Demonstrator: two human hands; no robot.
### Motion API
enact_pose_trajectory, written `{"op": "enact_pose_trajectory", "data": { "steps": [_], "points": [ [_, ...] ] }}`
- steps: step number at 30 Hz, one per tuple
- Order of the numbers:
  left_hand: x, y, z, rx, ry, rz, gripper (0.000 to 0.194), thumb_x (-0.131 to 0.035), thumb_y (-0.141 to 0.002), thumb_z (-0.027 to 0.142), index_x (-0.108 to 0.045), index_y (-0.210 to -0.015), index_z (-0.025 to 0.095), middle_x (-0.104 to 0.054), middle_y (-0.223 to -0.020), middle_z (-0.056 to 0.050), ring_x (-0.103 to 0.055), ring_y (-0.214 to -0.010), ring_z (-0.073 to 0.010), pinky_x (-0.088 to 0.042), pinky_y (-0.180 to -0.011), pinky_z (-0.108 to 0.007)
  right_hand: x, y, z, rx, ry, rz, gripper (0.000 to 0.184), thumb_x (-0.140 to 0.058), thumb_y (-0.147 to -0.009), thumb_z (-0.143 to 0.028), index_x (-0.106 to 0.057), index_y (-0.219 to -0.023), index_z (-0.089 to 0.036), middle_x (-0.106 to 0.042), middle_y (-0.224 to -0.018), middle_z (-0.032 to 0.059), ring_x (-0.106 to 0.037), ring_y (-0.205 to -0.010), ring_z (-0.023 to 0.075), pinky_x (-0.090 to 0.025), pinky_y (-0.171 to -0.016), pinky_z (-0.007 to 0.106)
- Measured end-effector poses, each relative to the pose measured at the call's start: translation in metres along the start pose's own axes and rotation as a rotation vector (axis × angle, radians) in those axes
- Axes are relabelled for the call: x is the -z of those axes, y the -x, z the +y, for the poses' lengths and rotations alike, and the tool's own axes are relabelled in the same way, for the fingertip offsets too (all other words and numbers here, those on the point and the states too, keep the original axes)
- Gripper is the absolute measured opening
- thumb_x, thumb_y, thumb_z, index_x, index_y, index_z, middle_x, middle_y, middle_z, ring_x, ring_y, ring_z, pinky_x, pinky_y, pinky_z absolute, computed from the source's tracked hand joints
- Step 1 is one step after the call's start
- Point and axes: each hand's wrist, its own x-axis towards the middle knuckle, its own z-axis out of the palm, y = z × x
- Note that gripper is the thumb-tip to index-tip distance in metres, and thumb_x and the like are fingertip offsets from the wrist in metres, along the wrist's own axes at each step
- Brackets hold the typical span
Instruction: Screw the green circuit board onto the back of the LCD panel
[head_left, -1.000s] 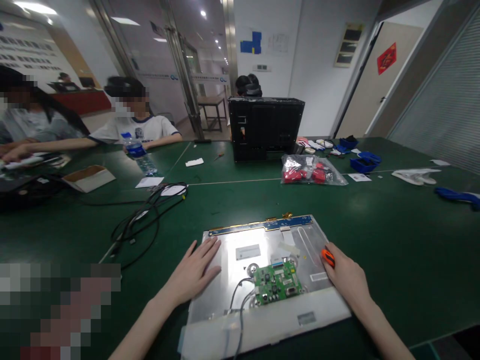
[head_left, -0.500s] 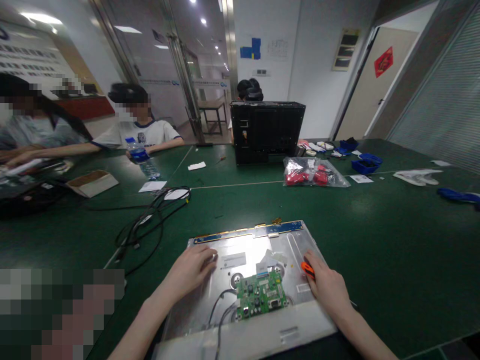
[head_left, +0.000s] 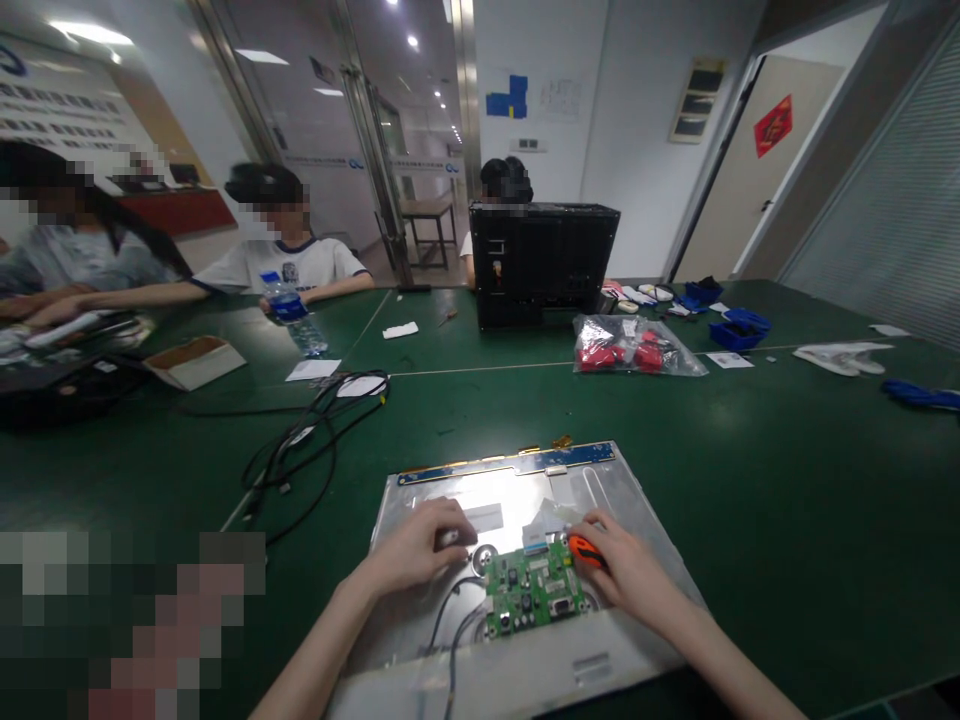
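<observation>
An LCD display panel [head_left: 637, 520] lies metal back up before me, with a blue circuit strip [head_left: 510, 464] along its far edge. A green circuit board [head_left: 532, 590] rests on its middle, and dark cables run from the board's left side. My left hand [head_left: 424, 545] is over the panel left of the board, fingers bent and thumb apart; a small pale patch shows in the gap. My right hand [head_left: 622, 565] is closed around an orange-and-black tool handle [head_left: 587, 551] by the board's upper right corner. The tool's working end is hidden.
Black cables [head_left: 322, 430] lie coiled left of the panel. Farther off are a black monitor housing [head_left: 547, 265], a plastic bag with red items [head_left: 637, 348], a water bottle [head_left: 296, 315] and an open carton [head_left: 195, 362]. Other people sit across the green table [head_left: 750, 480].
Both hands have moved inward over the panel toward the green board. My right hand has carried the orange-handled tool left to the board's corner. The view has shifted slightly.
</observation>
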Motion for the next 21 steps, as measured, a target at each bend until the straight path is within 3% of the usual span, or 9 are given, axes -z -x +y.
{"op": "enact_pose_trajectory", "data": {
  "steps": [6, 13, 21],
  "points": [
    [-0.01, 0.01, 0.005, 0.015, -0.009, 0.051, 0.014, -0.071, -0.08, 0.013, -0.076, -0.09, 0.022, -0.068, -0.098, -0.004, -0.06, -0.1, -0.0246, -0.041, -0.095, -0.038, -0.008, 0.004, 0.004, 0.035, 0.054, -0.006, 0.03, -0.055, -0.09, -0.011, -0.062, -0.118, -0.022, -0.061, -0.124, 0.0118, -0.07, -0.091, 0.0256, -0.056, -0.082, 0.04],
    [-0.014, 0.012, 0.009, 0.003, -0.041, 0.08, 0.014, -0.065, -0.083, 0.011, -0.074, -0.084, 0.02, -0.069, -0.092, -0.004, -0.061, -0.094, -0.0231, -0.041, -0.092, -0.037, -0.012, 0.004, 0.009, 0.072, 0.105, 0.0, 0.028, -0.059, -0.086, -0.008, -0.064, -0.111, -0.019, -0.066, -0.115, 0.0101, -0.07, -0.092, 0.0267, -0.057, -0.079, 0.04],
    [-0.013, 0.014, 0.015, 0.0, -0.048, 0.064, 0.013, -0.069, -0.079, 0.011, -0.074, -0.086, 0.021, -0.068, -0.091, -0.002, -0.062, -0.094, -0.0226, -0.04, -0.092, -0.036, -0.005, 0.015, 0.008, 0.153, 0.045, -0.018, 0.033, -0.056, -0.086, -0.009, -0.062, -0.118, -0.018, -0.064, -0.122, 0.0124, -0.069, -0.101, 0.0274, -0.057, -0.087, 0.042]
  ]
}}
